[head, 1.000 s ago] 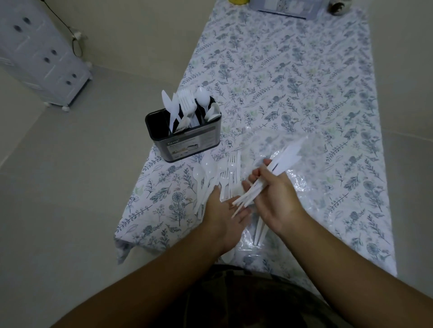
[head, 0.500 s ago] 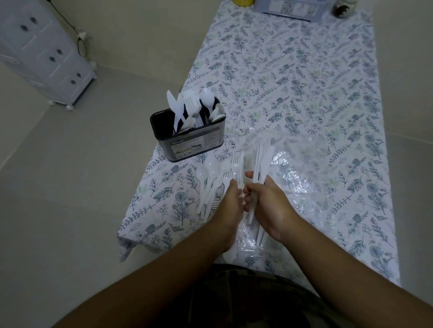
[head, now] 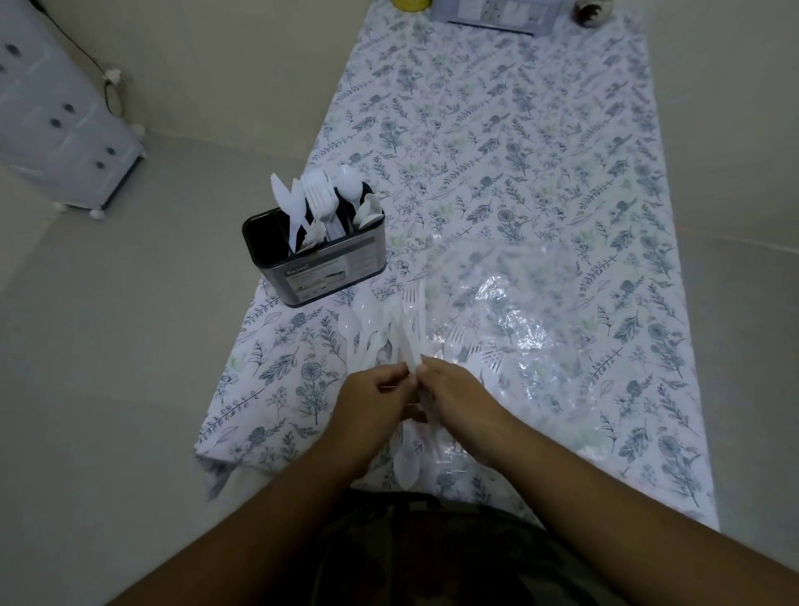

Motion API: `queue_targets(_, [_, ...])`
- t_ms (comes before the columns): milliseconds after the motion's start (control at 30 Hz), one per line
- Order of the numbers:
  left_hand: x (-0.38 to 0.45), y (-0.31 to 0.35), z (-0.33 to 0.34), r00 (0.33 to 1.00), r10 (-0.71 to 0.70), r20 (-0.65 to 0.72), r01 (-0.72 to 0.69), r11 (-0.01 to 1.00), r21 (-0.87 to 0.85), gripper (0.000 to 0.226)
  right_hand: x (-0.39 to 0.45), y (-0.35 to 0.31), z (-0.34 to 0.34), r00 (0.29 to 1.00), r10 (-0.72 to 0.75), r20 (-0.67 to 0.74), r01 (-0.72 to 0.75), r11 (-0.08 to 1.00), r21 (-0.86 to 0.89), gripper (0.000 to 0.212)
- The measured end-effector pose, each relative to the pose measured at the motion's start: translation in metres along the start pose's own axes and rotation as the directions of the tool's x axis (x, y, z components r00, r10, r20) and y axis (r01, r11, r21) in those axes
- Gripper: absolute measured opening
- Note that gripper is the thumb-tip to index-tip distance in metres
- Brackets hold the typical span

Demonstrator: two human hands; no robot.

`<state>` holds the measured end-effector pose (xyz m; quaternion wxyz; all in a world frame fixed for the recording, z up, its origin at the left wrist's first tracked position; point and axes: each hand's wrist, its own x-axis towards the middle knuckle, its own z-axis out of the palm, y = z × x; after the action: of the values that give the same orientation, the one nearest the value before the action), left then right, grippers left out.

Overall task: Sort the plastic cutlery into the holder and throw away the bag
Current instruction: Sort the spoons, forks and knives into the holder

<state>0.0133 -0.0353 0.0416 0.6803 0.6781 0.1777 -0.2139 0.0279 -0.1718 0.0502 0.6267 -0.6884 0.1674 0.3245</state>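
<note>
A black cutlery holder (head: 318, 266) stands near the table's left edge with white knives, forks and spoons upright in it. Between it and me lies a loose pile of white plastic cutlery (head: 376, 324). A clear plastic bag (head: 514, 311) lies flat to the right, with a few forks on it. My left hand (head: 369, 400) and my right hand (head: 454, 402) meet at the near edge. Both grip a bundle of white knives (head: 408, 341) that points away from me. A white spoon (head: 406, 465) lies under my wrists.
The table carries a floral cloth (head: 497, 151). At its far end stand a yellow object (head: 410, 4), a grey box (head: 497, 13) and a small dark jar (head: 592, 13). A white drawer unit (head: 56, 121) stands on the floor at the left.
The bundle of knives swung from pointing right to pointing straight away from me. My left hand rose from the table and closed on it beside my right hand.
</note>
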Motion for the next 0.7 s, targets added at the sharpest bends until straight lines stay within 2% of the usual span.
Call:
queue_targets(133, [-0.002,-0.005,-0.012,0.996,0.054,-0.068,-0.050,0.996,0.068,0.018,0.005,0.000,0.004,0.995,-0.102,0.015,0.103,0.967,-0.233,0.032])
queue_targets(200, [-0.003,-0.001,-0.018,0.991,0.101,-0.084,-0.092,0.990,0.103,0.019,0.011,-0.002,0.007,0.988,-0.155,0.002,0.149,0.949,-0.276,0.030])
queue_targets(333, [0.000,0.010,-0.037,0.951,0.232,-0.204,-0.201,0.967,0.159,0.013,0.018,-0.024,0.008,0.960,-0.280,0.018,0.278,0.942,-0.189,0.022])
queue_targets(367, [0.000,0.016,-0.043,0.940,0.253,-0.229,-0.222,0.963,0.155,0.017,0.019,-0.033,0.009,0.956,-0.292,0.038,0.294,0.945,-0.141,0.016])
queue_targets(433, [0.003,0.030,-0.054,0.916,0.314,-0.251,-0.272,0.943,0.190,0.023,0.022,-0.051,0.015,0.938,-0.338,0.073,0.344,0.934,-0.099,0.017])
queue_targets(500, [0.004,0.048,-0.067,0.865,0.434,-0.251,-0.354,0.883,0.308,0.023,0.027,-0.071,0.025,0.912,-0.398,0.096,0.408,0.903,-0.132,0.020])
queue_targets(567, [0.005,0.070,-0.080,0.785,0.567,-0.248,-0.439,0.793,0.422,0.023,0.032,-0.097,0.037,0.871,-0.478,0.112,0.491,0.849,-0.194,0.021])
queue_targets(700, [0.010,0.124,-0.111,0.615,0.730,-0.298,-0.526,0.662,0.534,0.024,0.039,-0.158,0.061,0.748,-0.654,0.115,0.656,0.701,-0.278,0.021])
